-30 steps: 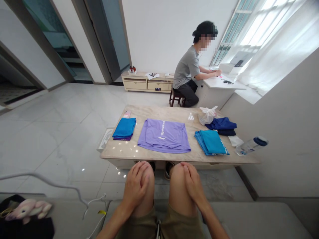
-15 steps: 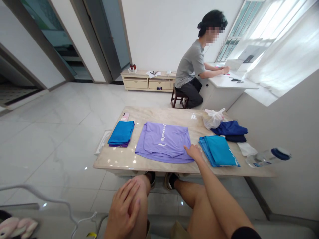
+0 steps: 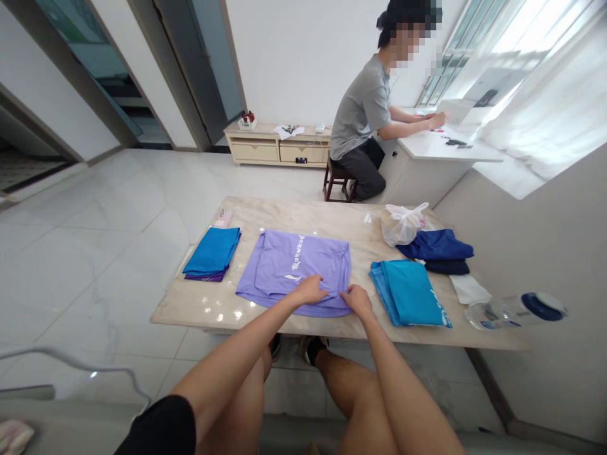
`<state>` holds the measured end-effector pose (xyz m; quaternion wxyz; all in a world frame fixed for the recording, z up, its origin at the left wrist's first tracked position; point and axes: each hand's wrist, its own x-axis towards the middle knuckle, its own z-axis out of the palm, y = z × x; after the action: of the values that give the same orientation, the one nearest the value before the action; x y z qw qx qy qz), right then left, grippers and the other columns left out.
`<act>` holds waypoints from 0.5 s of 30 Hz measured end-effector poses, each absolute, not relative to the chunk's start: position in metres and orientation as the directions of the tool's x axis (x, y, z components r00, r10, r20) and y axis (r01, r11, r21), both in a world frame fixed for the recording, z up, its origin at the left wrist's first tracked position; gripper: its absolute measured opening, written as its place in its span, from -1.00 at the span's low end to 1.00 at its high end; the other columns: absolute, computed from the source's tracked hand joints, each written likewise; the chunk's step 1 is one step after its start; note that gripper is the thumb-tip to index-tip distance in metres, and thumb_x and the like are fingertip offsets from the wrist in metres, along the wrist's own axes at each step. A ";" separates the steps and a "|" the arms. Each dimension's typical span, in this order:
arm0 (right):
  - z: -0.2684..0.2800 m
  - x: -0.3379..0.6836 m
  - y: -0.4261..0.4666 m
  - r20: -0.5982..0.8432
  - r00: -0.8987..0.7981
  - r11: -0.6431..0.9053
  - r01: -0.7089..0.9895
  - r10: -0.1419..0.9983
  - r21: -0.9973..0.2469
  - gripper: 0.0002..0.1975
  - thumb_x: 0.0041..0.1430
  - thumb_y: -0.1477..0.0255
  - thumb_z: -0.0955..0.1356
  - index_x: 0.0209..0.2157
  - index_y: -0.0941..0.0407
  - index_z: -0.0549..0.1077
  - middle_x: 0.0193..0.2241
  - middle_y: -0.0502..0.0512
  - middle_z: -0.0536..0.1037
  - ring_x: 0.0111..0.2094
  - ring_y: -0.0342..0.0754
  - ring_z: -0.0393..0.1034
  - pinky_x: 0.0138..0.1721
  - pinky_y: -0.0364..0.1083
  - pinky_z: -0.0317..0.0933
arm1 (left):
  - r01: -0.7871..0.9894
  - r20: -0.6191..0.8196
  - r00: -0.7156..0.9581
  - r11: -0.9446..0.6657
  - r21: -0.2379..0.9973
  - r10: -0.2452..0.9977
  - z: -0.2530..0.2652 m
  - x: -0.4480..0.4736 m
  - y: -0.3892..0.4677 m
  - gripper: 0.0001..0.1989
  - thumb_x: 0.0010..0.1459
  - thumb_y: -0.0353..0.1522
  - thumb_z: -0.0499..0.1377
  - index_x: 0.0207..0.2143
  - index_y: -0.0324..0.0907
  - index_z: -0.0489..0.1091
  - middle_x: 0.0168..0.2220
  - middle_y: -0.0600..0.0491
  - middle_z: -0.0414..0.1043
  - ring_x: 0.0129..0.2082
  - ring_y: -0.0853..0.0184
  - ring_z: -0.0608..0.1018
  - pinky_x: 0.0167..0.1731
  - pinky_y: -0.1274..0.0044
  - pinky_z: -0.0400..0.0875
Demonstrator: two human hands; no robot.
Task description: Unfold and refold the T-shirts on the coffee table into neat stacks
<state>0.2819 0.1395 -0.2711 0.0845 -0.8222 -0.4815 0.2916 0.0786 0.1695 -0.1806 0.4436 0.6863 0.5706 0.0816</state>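
Both outstretched: L hand (image 3: 310, 291) on purple shirt (image 3: 301, 262), fingers unclenched; R hand (image 3: 359, 301) @ edge, grip unclear.

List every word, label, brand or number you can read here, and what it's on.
None can be read.
Purple cloth: white lettering and a mark, too small.
Turquoise cloth: white lettering along one edge, only partly showing, too blurred.
Bottle: blue print, too blurred.

Daylight comes through a barred window (image 3: 456, 55) and sheer curtain (image 3: 552, 104); white wall (image 3: 294, 63), glossy tiled floor (image 3: 104, 253), low cabinet (image 3: 256, 151), marbled bench (image 3: 327, 218).
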 end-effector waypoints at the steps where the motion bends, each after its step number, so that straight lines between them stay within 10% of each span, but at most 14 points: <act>1: -0.272 0.280 0.140 -0.384 0.338 -0.495 0.739 0.859 -0.456 -0.83 0.24 0.35 0.46 -0.24 0.19 0.60 -0.15 0.37 0.69 -0.02 0.19 0.61 -0.06 -0.05 0.36 | 0.708 -0.416 0.311 0.083 0.701 0.854 -0.194 0.088 0.175 -0.48 0.13 -0.32 0.36 0.15 -0.29 0.53 0.19 -0.29 0.59 0.23 -0.05 0.59 0.23 0.35 0.42; 10: -0.272 0.255 0.148 -0.202 0.059 -0.203 0.517 0.978 -0.831 -0.75 0.18 0.42 0.39 -0.10 0.13 0.58 -0.09 0.17 0.72 -0.04 0.06 0.62 0.03 -0.05 0.44 | 0.525 -0.543 0.315 0.333 0.783 0.779 -0.261 0.108 0.197 -0.30 0.23 0.20 0.25 -0.04 -0.27 0.56 -0.12 -0.17 0.68 -0.12 0.10 0.67 -0.22 0.46 0.52; 15: -0.273 0.256 0.143 -0.302 -0.148 -0.276 0.173 0.942 -0.945 -0.69 0.13 0.44 0.40 -0.07 0.13 0.58 -0.14 0.16 0.74 -0.06 0.09 0.66 0.02 0.01 0.51 | 0.470 -0.577 0.335 0.398 0.788 0.745 -0.277 0.098 0.203 -0.41 0.22 0.11 0.32 -0.08 -0.24 0.56 -0.18 -0.10 0.66 -0.22 0.21 0.64 -0.31 0.51 0.48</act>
<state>0.2561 0.1431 -0.2727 0.3368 -0.5590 -0.4984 0.5707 0.0983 0.2029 -0.2769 0.6157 0.5372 0.5655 0.1116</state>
